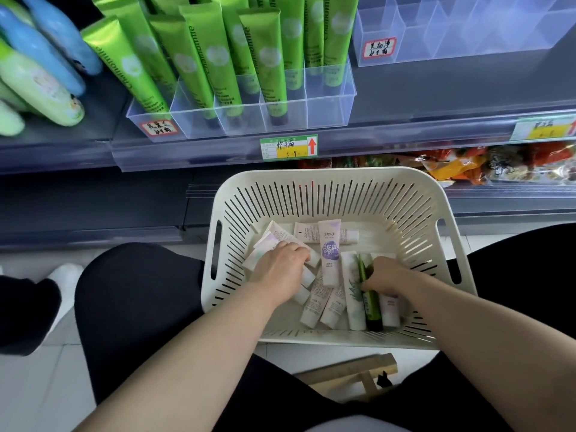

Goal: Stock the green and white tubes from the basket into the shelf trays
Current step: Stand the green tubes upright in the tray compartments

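A cream slotted basket (336, 182) rests between my knees, holding several white tubes (329, 254) and one green tube (371, 307). My left hand (280, 266) reaches into the basket's left side, its fingers closed over a white tube (265, 244). My right hand (385, 275) grips the green tube near its flat crimped end. On the shelf above, a clear divided tray (330, 107) holds several upright green tubes (205, 63); its rightmost front slot is vacant. A second clear tray (452, 29) at the upper right has no tubes in it.
Blue and pale green bottles (40, 73) stand on the shelf at the left. Snack packets (461, 166) fill the lower shelf on the right. A wooden stool (352, 372) sits below the basket. A white shoe (62, 285) is on the floor at the left.
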`<state>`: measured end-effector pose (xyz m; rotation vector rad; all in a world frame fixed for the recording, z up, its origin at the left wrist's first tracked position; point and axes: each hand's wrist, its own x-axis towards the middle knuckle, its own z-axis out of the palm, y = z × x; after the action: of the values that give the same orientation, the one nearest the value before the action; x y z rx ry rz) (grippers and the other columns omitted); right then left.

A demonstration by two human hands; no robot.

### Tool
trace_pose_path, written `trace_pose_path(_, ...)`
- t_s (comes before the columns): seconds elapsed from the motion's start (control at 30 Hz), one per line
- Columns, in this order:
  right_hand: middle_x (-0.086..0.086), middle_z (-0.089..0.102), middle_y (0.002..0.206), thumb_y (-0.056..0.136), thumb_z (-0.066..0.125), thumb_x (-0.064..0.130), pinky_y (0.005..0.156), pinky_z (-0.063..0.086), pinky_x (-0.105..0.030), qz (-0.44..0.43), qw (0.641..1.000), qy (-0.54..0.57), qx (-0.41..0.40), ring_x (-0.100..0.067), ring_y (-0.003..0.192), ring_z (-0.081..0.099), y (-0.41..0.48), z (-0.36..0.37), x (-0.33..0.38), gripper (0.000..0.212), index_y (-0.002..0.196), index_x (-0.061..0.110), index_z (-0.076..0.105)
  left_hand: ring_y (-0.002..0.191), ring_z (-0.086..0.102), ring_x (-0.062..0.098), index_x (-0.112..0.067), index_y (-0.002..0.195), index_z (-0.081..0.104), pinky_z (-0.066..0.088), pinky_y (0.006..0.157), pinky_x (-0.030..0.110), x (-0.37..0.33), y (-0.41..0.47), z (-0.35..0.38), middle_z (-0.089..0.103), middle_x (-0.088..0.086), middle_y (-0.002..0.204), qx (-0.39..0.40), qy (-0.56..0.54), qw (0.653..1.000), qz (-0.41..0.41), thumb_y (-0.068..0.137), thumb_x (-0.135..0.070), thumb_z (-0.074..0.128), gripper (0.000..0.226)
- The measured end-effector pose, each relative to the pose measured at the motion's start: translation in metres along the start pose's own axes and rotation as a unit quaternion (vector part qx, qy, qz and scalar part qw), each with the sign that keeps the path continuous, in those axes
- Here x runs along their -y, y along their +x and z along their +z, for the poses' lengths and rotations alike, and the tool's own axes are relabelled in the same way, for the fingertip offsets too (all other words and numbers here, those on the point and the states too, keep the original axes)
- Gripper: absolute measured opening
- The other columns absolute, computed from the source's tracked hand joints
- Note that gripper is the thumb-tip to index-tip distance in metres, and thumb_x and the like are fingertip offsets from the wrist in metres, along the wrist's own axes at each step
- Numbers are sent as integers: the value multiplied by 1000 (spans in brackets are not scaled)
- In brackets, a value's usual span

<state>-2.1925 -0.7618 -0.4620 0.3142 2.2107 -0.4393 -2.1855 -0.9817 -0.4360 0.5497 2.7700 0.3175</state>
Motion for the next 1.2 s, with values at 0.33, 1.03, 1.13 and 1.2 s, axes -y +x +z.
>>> trace_pose_path(0.33, 1, 60, 102, 92, 53, 26, 81, 55, -32, -90, 995, -14, -40, -16, 88, 62, -13, -3, 20, 32, 123, 20, 45, 113, 47, 16, -21, 122, 59, 45, 89, 32, 2, 0, 4, 57, -4, 122, 17, 9, 1000, -9, 93, -9, 50, 32)
trace_pose_path(1.03, 4, 48, 87, 63, 84, 45, 64, 29, -29, -334, 886, 20, -323, -15, 78, 44, -124, -118, 80, 58, 90, 17, 41, 59, 51, 6, -30, 71, 63, 40, 60, 27, -59, 22, -149, 58, -11, 61, -222, -347, 911, -22, 84, -28, 72, 16)
trace_pose_path(1.13, 0, 56, 91, 70, 80, 38, 67, 36, -31, -339, 876, -7, -343, -23, 86, 54, -128, -124, 80, 48, 95, 14, 48, 58, 51, 6, -27, 75, 63, 39, 58, 26, -63, 22, -159, 57, -13, 60, -240, -305, 921, -45, 85, -29, 70, 12)
trace_pose_path(1.2, -2, 66, 104, 77, 72, 33, 73, 46, -35, -344, 860, -10, -377, -27, 98, 61, -130, -128, 78, 48, 116, 15, 51, 61, 55, 10, -27, 77, 62, 45, 61, 27, -65, 23, -166, 61, -12, 65, -250, -292, 922, -54, 84, -27, 70, 11)
